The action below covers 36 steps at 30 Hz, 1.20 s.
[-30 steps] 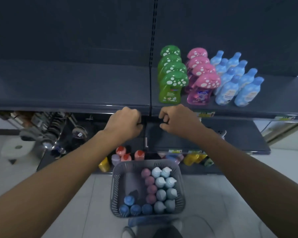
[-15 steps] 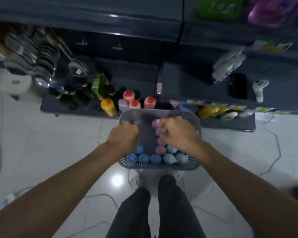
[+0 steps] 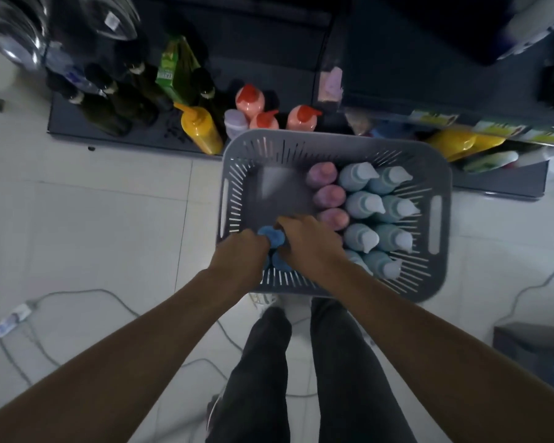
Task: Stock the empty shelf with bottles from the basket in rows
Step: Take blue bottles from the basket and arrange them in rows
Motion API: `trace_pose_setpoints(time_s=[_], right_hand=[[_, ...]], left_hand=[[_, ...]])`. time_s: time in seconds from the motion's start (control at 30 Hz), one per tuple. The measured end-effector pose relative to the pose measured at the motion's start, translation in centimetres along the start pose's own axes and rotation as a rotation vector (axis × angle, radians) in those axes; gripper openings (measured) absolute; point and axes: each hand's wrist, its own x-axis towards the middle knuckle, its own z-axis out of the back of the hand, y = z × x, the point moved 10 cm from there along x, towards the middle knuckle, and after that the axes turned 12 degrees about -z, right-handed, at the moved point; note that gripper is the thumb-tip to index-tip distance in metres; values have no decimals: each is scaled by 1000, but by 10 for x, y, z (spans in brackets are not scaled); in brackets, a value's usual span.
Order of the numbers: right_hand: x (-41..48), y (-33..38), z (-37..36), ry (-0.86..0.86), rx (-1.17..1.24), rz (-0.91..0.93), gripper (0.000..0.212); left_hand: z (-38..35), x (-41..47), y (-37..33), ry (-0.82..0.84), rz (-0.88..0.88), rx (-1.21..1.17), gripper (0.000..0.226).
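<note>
A grey slotted basket [image 3: 435, 174] stands on the floor in front of my legs. It holds a column of pink bottles [image 3: 328, 196], two columns of pale teal bottles [image 3: 363, 204] and some blue bottles [image 3: 271, 235] in its near left corner. My left hand [image 3: 242, 252] reaches into that corner, fingers curled against a blue bottle cap. Just to its right, my right hand [image 3: 311, 241] curls down over another blue bottle, which it mostly hides. The basket's far left part is bare. The upper shelf is out of view.
Behind the basket a low dark shelf [image 3: 77, 132] carries dark glass bottles, a yellow squeeze bottle [image 3: 200, 131] and orange-capped bottles [image 3: 250, 100]. Yellow and green bottles [image 3: 461, 143] lie at the right. Cables and a power strip [image 3: 12, 319] trail over the white floor tiles.
My view has tilted down from the shelves to the basket. Both hands dropped from the shelf edge into the basket and closed on the blue bottles in its near left corner.
</note>
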Motion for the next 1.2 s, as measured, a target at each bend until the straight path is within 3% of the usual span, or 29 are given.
trace_pose_setpoints(time_s=[0.43,0.7,1.2], right_hand=[[28,6,-20,-33,56,119,38],[40,10,-7,-101,-47,112,12],[4,-3,102,-294,-81,84,23]], left_hand=[[-7,17,2,13,31,37,28],[11,23,3,-6,56,80,22],[110,-6,-31,-213,93,167,20]])
